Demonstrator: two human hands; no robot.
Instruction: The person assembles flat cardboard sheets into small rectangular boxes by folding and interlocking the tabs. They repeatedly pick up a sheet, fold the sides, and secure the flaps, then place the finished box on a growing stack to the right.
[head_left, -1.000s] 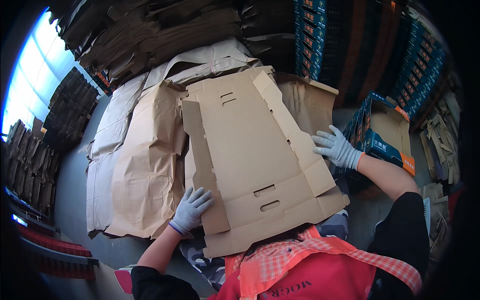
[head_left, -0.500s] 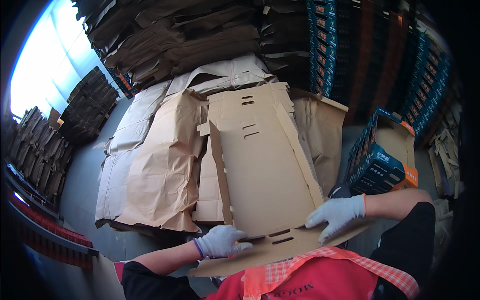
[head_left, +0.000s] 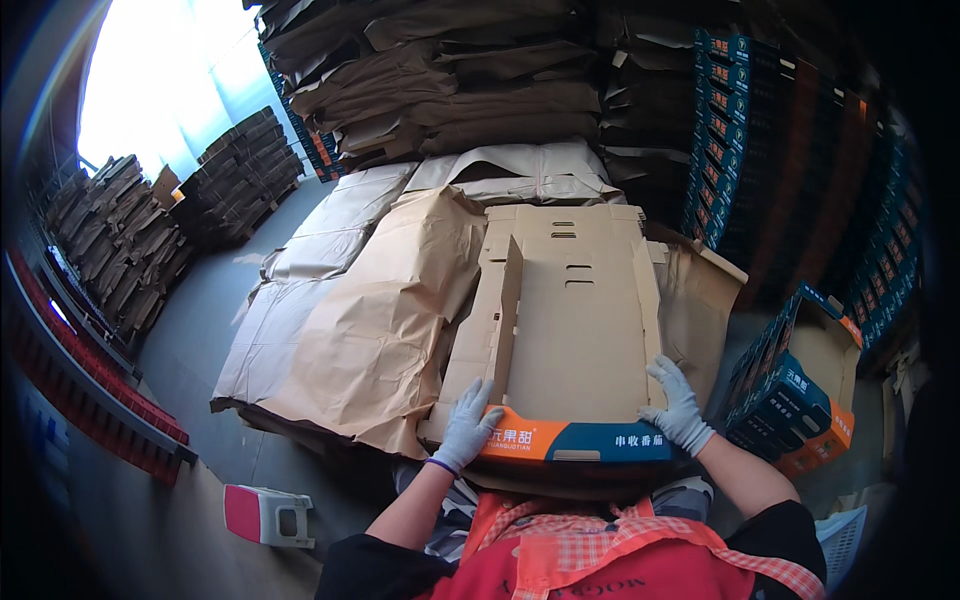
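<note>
While the near end was a plain brown flap half a second ago, with both hands folding it, it's now turned up and shows its orange-and-blue printed face [head_left: 610,441] toward the person. Carton [head_left: 575,345] sits directly in front of the person, on top of flat brown cardboard [head_left: 468,375], just right of the crumpled kraft paper [head_left: 370,320].

Left hand [head_left: 464,428]: gloved, at the near left corner, thumb side by the orange part, fingers pointing away from the body. Right hand [head_left: 682,408]: gloved, at the near right corner, thumb and fingers apart. Can't tell if either one is pinching the board or only pressing. Both were closer in over the flap in the previous frame; now they're out at the corners.

Left side wall [head_left: 509,330] stands up from the base, as half a second ago; one second ago both long side pieces lay much flatter. Right side wall [head_left: 648,300] is raised too. Far end is flat, slots visible, unchanged.

Printed boxes [head_left: 795,395] remain nearby on the right. View has shifted: white-and-red stool [head_left: 268,515] now shows on the floor, lower left.
</note>
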